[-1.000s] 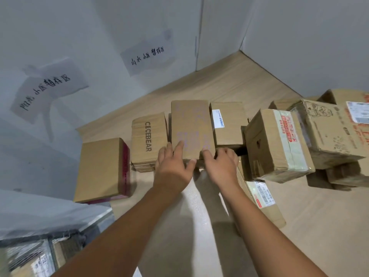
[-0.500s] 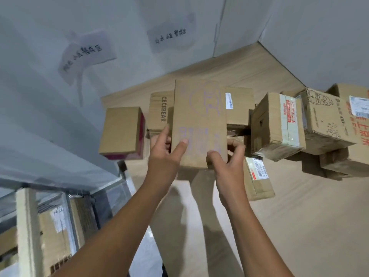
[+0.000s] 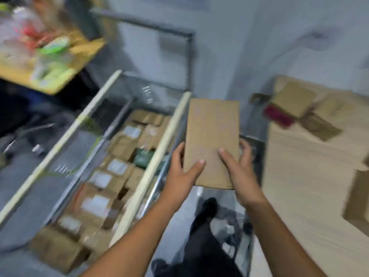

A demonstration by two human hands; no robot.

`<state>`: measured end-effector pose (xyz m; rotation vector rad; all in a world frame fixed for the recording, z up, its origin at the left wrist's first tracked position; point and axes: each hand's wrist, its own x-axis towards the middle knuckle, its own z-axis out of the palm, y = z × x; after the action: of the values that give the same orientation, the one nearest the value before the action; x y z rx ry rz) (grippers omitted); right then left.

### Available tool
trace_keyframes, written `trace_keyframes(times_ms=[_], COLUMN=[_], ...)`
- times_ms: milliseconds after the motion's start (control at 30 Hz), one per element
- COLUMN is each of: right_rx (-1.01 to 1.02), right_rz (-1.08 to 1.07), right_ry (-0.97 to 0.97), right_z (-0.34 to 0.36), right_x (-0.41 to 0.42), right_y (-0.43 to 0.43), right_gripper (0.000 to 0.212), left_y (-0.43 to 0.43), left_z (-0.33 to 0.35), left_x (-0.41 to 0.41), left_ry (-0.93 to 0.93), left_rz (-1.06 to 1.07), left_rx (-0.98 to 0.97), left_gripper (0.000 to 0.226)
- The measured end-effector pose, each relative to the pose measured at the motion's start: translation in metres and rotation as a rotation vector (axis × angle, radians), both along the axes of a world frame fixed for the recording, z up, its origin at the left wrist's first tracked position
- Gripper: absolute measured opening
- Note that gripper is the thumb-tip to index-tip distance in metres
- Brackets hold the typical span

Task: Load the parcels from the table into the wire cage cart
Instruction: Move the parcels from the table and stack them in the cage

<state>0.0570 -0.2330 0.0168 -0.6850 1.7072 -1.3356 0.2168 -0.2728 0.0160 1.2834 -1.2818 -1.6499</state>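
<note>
I hold a flat brown cardboard parcel (image 3: 211, 136) in the air between the table and the cart. My left hand (image 3: 182, 172) grips its near left edge, thumb on top. My right hand (image 3: 238, 168) grips the near right edge, thumb on top and fingers curled round the side. The wire cage cart (image 3: 151, 156) stands at the left, open at the top, with several cardboard parcels (image 3: 111, 176) packed inside. The parcel hangs just right of the cart's right rim. The frame is blurred by motion.
The wooden table (image 3: 303, 186) lies at the right with more brown parcels (image 3: 293, 98) at its far end. A second table (image 3: 60, 76) with colourful items stands at the far left. My legs and dark shoes (image 3: 205, 208) show below on the grey floor.
I lifted the flat parcel off the table with both hands and turned left with it. The cart has come into view and the table has slid to the right.
</note>
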Motion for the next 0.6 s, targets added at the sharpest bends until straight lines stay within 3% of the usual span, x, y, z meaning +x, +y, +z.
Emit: trace_keyframes(times_ms=[133,267,433,600], right_rx=[0.103,0.144,0.218,0.293], right_rz=[0.356,0.612,0.867,1.031], right_ry=[0.048,0.117,0.064,0.089], right_z=[-0.020,-0.028,-0.045,-0.086], right_x=[0.121,0.216,0.278,0.306], right_y=[-0.012,-0.022,-0.052,-0.102], right_gripper=[0.078,0.068,0.073,0.080], left_y=[0.040,0.073,0.078,0.059], left_z=[-0.020,-0.036,-0.055,-0.084], left_x=[0.130,0.216,0.265,0.281], left_ry=[-0.009,0.035,0.054,-0.002], left_rz=[0.296,0.526,0.789,0.876], left_rx=[0.083,0.179,0.227,0.336], left_gripper=[0.055,0.055,0.057,0.066])
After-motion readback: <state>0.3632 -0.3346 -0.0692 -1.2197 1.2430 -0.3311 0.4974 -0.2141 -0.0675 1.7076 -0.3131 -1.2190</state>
